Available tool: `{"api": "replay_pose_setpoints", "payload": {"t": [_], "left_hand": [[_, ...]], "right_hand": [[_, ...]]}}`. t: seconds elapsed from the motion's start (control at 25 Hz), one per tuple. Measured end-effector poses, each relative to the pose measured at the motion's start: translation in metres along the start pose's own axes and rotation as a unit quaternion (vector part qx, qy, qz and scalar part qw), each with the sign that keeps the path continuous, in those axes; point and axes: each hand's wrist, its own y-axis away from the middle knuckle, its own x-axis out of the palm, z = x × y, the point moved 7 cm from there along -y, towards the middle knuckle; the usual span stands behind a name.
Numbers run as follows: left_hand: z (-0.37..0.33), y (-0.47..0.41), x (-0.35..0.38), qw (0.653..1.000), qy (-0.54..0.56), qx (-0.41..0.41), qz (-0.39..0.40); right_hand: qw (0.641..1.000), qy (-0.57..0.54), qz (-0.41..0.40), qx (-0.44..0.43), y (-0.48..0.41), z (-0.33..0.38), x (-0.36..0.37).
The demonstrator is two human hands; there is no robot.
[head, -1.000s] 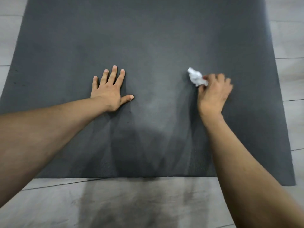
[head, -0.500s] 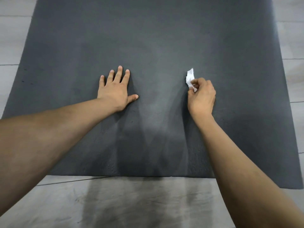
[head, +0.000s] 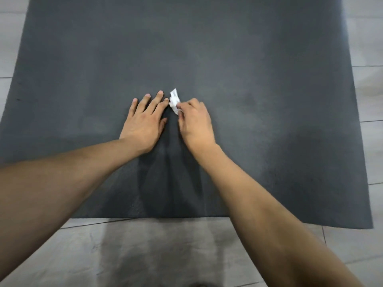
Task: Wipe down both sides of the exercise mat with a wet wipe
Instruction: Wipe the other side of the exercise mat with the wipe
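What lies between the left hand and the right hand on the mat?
Head view: the crumpled wet wipe, pinched in the right hand, sits beside the index fingertip of the left hand. Nearer the wrists, only bare dark exercise mat separates them.

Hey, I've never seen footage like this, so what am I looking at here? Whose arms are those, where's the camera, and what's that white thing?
There is no machine here, only a person's two bare arms. The camera is worn on that person's head and looks forward and down, so you see the hands as they would. A dark grey exercise mat lies flat on a pale tiled floor. The left hand rests on the mat with its fingers spread. The right hand pinches a crumpled white wet wipe, right beside the left fingertips. I cannot tell whether they touch it.
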Motion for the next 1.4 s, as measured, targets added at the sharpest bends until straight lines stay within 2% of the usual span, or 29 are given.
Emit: {"api": "replay_pose_setpoints", "payload": {"t": [0.08,0.16,0.24,0.32,0.36,0.4,0.52,0.6,0.64,0.72,0.8,0.88,0.92,0.96,1.04,1.12,1.2,1.28,1.4], "left_hand": [[-0.001,-0.002,0.001,1.000,-0.012,0.003,0.000],[-0.001,-0.002,0.002,1.000,-0.021,-0.002,0.004],[-0.002,-0.001,0.003,1.000,-0.028,-0.010,0.000],[-0.005,-0.001,0.005,0.999,-0.027,-0.021,0.000],[-0.006,-0.001,0.005,0.999,-0.025,-0.023,0.001],[-0.006,-0.002,0.005,0.999,-0.023,-0.025,0.001],[-0.004,-0.003,0.001,0.999,-0.017,-0.027,0.002],[-0.006,-0.002,-0.002,0.999,-0.020,-0.028,-0.004],[-0.007,-0.002,-0.004,0.999,-0.019,-0.030,-0.009],[-0.009,-0.002,-0.005,0.999,-0.016,-0.030,-0.005],[-0.010,-0.003,-0.005,0.999,-0.013,-0.029,0.001],[-0.009,-0.003,-0.006,1.000,-0.016,-0.026,0.007],[-0.009,-0.002,-0.007,0.999,-0.020,-0.025,0.011],[-0.010,-0.002,-0.007,0.999,-0.025,-0.027,0.014],[-0.013,-0.002,-0.006,0.999,-0.030,-0.037,0.016],[-0.015,-0.002,-0.006,0.998,-0.031,-0.051,0.018],[-0.014,-0.004,-0.006,0.998,-0.030,-0.057,0.012],[-0.014,-0.003,-0.005,0.998,-0.029,-0.052,0.014],[-0.012,0.000,-0.002,0.999,-0.033,-0.026,0.014]], "right_hand": [[0.996,0.066,-0.055,-0.007,-0.006,-0.045,-0.025],[0.985,0.124,-0.084,0.081,0.000,-0.113,-0.063],[0.967,0.121,-0.108,0.197,0.018,-0.165,-0.094],[0.950,0.095,-0.145,0.259,0.028,-0.158,-0.092],[0.955,0.064,-0.147,0.250,0.029,-0.135,-0.077],[0.970,0.035,-0.134,0.201,0.029,-0.100,-0.056],[0.999,0.025,-0.047,0.001,0.053,0.013,-0.001],[0.994,0.063,-0.046,-0.070,0.054,0.016,-0.002],[0.991,0.095,-0.071,-0.067,0.048,-0.006,-0.015],[0.982,0.146,-0.116,0.022,0.043,-0.072,-0.051],[0.970,0.135,-0.130,0.155,0.047,-0.138,-0.087],[0.956,0.101,-0.151,0.232,0.054,-0.156,-0.094],[0.954,0.084,-0.158,0.240,0.055,-0.142,-0.086],[0.964,0.062,-0.148,0.212,0.056,-0.116,-0.070],[0.992,0.021,-0.087,0.085,0.067,-0.039,-0.029],[0.998,0.030,-0.029,-0.038,0.092,0.024,0.000],[0.995,0.053,-0.028,-0.081,0.091,0.021,-0.002],[0.991,0.106,-0.077,-0.031,0.079,-0.028,-0.030],[0.973,0.132,-0.119,0.147,0.075,-0.132,-0.088]]}}
